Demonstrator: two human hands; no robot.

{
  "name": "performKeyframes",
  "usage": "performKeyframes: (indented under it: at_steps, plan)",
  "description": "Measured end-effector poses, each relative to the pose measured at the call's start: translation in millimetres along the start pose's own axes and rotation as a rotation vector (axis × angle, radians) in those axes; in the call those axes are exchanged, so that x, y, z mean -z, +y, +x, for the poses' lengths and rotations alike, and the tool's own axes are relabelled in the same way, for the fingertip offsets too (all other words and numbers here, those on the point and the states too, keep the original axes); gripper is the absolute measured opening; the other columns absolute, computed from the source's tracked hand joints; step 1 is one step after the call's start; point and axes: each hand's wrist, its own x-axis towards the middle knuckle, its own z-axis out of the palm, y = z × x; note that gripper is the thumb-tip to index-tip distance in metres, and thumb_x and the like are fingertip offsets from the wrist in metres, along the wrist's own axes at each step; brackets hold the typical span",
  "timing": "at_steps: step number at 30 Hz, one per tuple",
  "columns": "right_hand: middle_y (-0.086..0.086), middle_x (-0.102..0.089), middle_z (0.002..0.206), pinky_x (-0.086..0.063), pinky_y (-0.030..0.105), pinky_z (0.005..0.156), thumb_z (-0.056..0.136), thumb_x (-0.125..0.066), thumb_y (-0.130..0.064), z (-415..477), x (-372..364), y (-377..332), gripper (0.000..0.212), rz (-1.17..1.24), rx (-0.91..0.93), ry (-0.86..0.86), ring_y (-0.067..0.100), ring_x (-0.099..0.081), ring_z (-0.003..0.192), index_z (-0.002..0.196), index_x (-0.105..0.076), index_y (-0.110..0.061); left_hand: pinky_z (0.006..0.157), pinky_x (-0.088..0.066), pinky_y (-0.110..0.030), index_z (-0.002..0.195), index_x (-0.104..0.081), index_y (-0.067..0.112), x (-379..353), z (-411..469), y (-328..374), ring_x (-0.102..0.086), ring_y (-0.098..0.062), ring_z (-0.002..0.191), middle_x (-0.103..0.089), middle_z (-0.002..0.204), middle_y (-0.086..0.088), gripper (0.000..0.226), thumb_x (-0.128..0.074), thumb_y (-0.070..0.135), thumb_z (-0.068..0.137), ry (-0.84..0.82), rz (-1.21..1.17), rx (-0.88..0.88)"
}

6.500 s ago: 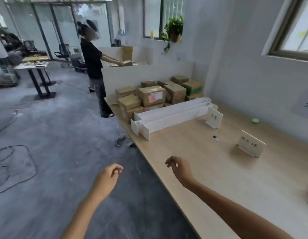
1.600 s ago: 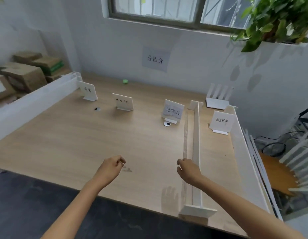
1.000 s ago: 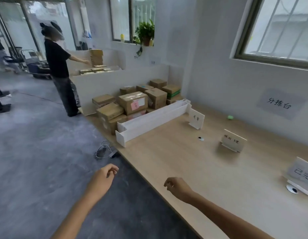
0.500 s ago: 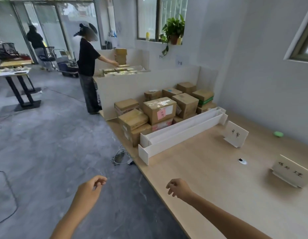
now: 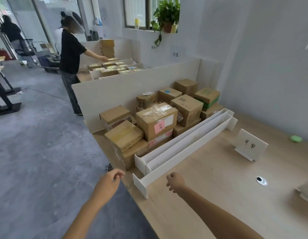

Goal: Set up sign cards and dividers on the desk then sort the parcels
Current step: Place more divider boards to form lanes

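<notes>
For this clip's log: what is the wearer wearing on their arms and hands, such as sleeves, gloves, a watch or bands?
The left hand and right hand are bare, with no gloves. No watch, bracelet or strap shows at either wrist. Both arms are uncovered as far as the frame reaches, with no sleeve edge in view. The fingers are too small in the picture to tell whether a ring is worn.

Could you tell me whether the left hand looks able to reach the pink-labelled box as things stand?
Probably yes: the left hand holds nothing, the pink-labelled box sits on top with its front exposed, and the white dividers lie beside that path.
</notes>
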Motion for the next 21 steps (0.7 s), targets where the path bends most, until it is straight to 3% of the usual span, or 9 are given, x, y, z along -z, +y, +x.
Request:
performKeyframes:
  at_steps: [3,7,9,11,17,21]
  plan:
    - [0.012,-0.061,0.102,-0.044,0.031,0.066,0.093,-0.039,-0.026,27,-10,-12,0.022,0.023,-0.046,0.059,0.022,-0.056,0.079,0.103,-0.048,-0.009,0.081,-0.048,-0.027,0.079,-0.058,0.037,-8,39,-1,-0.063,-0.012,0.088,-0.068,0.086,0.009,0.039,-0.045,0.002,0.091,-0.068,-0.009,-0.014]
    - [0.015,-0.053,0.122,-0.05,0.037,0.079,0.096,-0.039,-0.033,54,-24,-32,0.05,0.076,-0.149,0.13,0.028,-0.056,0.096,0.135,-0.028,-0.003,0.077,-0.048,-0.02,0.084,-0.06,0.034,-19,95,2,-0.061,-0.006,0.088,-0.067,0.089,0.01,0.033,-0.046,0.005,0.092,-0.175,0.025,-0.068]
    - [0.017,-0.045,0.137,-0.047,0.039,0.092,0.097,-0.04,-0.037,65,-31,-40,0.064,0.092,-0.2,0.144,0.033,-0.052,0.117,0.144,-0.012,-0.003,0.07,-0.042,-0.013,0.089,-0.062,0.031,-21,124,6,-0.059,-0.002,0.087,-0.066,0.091,0.011,0.029,-0.045,0.008,0.093,-0.228,0.062,-0.103]
    - [0.017,-0.039,0.144,-0.04,0.037,0.1,0.097,-0.039,-0.039,73,-38,-46,0.072,0.075,-0.245,0.14,0.033,-0.046,0.127,0.147,-0.004,-0.002,0.072,-0.044,-0.016,0.09,-0.061,0.033,-25,153,11,-0.058,-0.003,0.089,-0.065,0.092,0.012,0.029,-0.044,0.01,0.093,-0.288,0.092,-0.15]
    - [0.02,-0.042,0.142,-0.036,0.035,0.102,0.1,-0.032,-0.039,82,-64,-49,0.074,-0.038,-0.357,0.187,0.033,-0.043,0.129,0.144,0.002,0.009,0.074,-0.049,-0.022,0.087,-0.062,0.035,-33,218,24,-0.059,-0.002,0.084,-0.065,0.087,0.016,0.03,-0.043,0.012,0.092,-0.437,0.111,-0.287]
    - [0.016,-0.053,0.132,-0.044,0.038,0.096,0.099,-0.032,-0.029,82,-71,-59,0.069,-0.087,-0.426,0.287,0.03,-0.053,0.119,0.146,0.006,0.004,0.066,-0.041,-0.013,0.086,-0.063,0.029,-35,245,20,-0.059,-0.005,0.084,-0.066,0.087,0.011,0.03,-0.044,0.007,0.09,-0.529,0.108,-0.337]
